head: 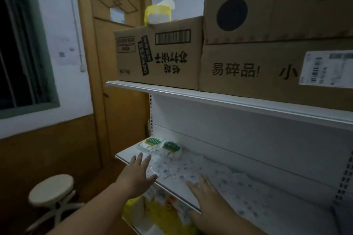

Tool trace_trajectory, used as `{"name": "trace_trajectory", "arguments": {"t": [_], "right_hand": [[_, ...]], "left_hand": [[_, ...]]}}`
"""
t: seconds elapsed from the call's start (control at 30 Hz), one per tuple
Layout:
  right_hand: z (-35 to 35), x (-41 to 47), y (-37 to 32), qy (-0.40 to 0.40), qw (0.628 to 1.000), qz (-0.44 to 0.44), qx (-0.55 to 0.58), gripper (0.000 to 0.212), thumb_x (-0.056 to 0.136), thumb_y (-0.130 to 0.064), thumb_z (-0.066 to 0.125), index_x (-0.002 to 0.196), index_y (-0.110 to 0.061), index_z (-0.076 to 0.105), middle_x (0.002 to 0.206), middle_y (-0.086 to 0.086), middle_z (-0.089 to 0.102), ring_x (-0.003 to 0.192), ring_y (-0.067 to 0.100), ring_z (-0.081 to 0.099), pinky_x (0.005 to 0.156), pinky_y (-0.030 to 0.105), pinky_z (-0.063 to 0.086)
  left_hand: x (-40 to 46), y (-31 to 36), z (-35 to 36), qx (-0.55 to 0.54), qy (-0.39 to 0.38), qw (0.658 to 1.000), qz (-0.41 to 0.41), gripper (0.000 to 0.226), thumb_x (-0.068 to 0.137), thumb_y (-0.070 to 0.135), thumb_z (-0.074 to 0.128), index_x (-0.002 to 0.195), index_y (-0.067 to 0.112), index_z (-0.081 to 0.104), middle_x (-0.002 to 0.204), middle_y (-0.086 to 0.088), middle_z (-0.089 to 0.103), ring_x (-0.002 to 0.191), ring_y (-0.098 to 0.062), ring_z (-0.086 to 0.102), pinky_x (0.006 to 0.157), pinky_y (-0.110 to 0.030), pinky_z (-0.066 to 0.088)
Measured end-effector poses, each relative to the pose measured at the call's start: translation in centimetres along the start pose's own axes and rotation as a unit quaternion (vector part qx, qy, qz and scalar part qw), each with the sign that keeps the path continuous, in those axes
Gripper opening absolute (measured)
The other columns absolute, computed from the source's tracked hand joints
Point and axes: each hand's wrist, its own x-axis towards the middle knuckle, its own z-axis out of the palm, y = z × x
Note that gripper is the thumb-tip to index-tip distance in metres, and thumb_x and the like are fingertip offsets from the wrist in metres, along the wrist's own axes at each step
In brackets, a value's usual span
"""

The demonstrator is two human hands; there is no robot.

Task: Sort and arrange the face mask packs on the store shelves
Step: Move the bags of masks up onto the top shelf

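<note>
Bare right hand point(208, 199) lies flat, fingers straight, on the patterned mask packs point(219, 173); left hand point(138, 174), fingers spread and empty, nears the clear pack point(157, 170). Best slide packs gently toward far-left green-labelled packs point(159, 145) on the shelf point(191, 194), edges flush.

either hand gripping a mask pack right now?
No. The left hand and right hand both reach with straight fingers over the mask packs.

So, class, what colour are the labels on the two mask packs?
Green labels with white lettering, seen in the head view.
</note>
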Motion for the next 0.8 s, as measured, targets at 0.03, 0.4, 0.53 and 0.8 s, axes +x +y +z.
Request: {"name": "trace_trajectory", "arguments": {"t": [0.03, 0.4, 0.53, 0.8], "right_hand": [[0.2, 1.2, -0.4, -0.001, 1.000, 0.002, 0.002, 0.073, 0.093, -0.052, 0.045, 0.151, -0.038, 0.002, 0.160, 0.002, -0.018, 0.147, 0.024, -0.014, 0.119, 0.042, 0.005], [1.9, 14.3, 1.4, -0.002, 0.998, 0.038, 0.044, 0.076, 0.089, -0.047, 0.050, 0.152, -0.034, 0.008, 0.161, 0.002, -0.010, 0.147, 0.024, -0.011, 0.120, 0.040, 0.008], [1.7, 20.8, 2.5, 0.020, 0.996, 0.030, 0.081, 0.074, 0.090, -0.046, 0.048, 0.151, -0.036, 0.008, 0.161, -0.001, -0.011, 0.147, 0.021, -0.011, 0.118, 0.041, 0.009], [2.5, 28.4, 3.3, 0.008, 0.994, 0.041, 0.100, 0.077, 0.091, -0.047, 0.050, 0.151, -0.036, 0.003, 0.161, -0.003, -0.008, 0.148, 0.021, -0.004, 0.118, 0.035, 0.012]], "left_hand": [[1.4, -0.8, -0.2, 0.011, -0.001, 1.000, 0.001, 0.080, 0.094, 0.062, 0.036, 0.154, 0.027, -0.002, 0.162, -0.006, -0.008, 0.149, -0.028, -0.008, 0.119, -0.043, 0.012], [13.7, -4.9, 1.8, -0.087, -0.016, 0.995, 0.044, 0.073, 0.090, 0.059, 0.048, 0.151, 0.043, 0.010, 0.162, 0.002, -0.001, 0.149, -0.023, -0.005, 0.119, -0.050, 0.011], [17.9, -6.6, 2.3, -0.055, -0.048, 0.997, 0.036, 0.075, 0.091, 0.057, 0.049, 0.151, 0.042, 0.007, 0.162, 0.002, -0.002, 0.149, -0.025, -0.007, 0.119, -0.049, 0.011], [24.8, -8.1, 2.3, -0.042, -0.091, 0.995, 0.017, 0.078, 0.093, 0.043, 0.055, 0.153, 0.033, 0.007, 0.162, -0.003, 0.008, 0.148, -0.026, 0.010, 0.117, -0.042, 0.020]]}}
